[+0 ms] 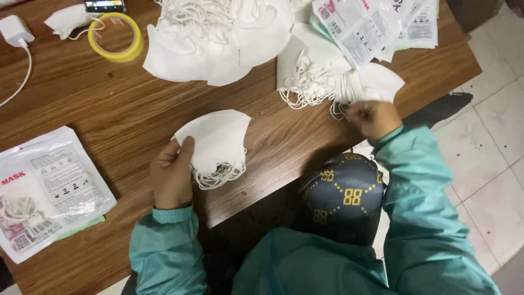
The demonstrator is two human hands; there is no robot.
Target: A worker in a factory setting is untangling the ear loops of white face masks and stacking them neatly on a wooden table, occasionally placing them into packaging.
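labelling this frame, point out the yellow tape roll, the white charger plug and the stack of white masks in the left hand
yellow tape roll (132, 50), head view, right rim
white charger plug (15, 29), head view, body centre
stack of white masks (219, 137), head view, top mask's middle

A brown wood-grain table (125, 114) fills most of the view, its long front edge running diagonally from lower left up to its right corner. Beyond that corner lies a floor (491, 147) of pale square tiles with dark grout lines, dimly and evenly lit.
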